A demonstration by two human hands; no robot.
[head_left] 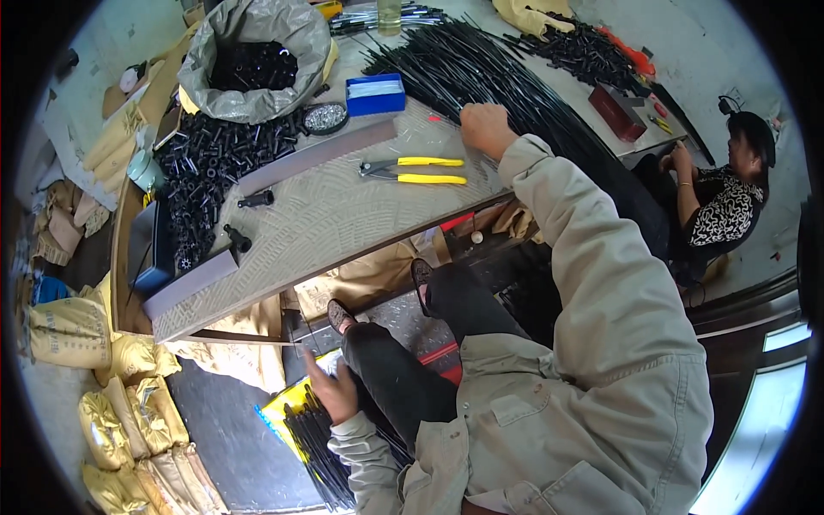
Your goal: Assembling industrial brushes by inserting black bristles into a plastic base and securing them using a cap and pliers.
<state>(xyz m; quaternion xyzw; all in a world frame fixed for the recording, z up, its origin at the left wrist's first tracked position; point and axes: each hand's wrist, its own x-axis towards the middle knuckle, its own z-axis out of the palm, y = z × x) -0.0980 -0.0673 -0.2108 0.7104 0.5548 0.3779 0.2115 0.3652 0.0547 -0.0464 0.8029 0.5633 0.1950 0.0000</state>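
My right hand [487, 129] is closed at the near edge of a large heap of thin black rods [506, 81] on the table. What its fingers hold, if anything, is hidden. Below the table's front edge, my left hand [333, 390] hangs with its fingers stretched apart. It is above a bundle of black rods [313, 442] lying on a yellow and blue bag [292, 402]. Pliers with yellow handles [429, 170] lie on the table, left of my right hand. A blue box [375, 96] with pale strips inside stands farther back.
At the left, black tubular parts [227, 150] are piled behind a grey strip [318, 154], beside an open sack [257, 99] of black parts. Two loose black parts lie on the tabletop [326, 223]. A person [721, 189] sits at the right. Filled sacks [69, 330] stand left.
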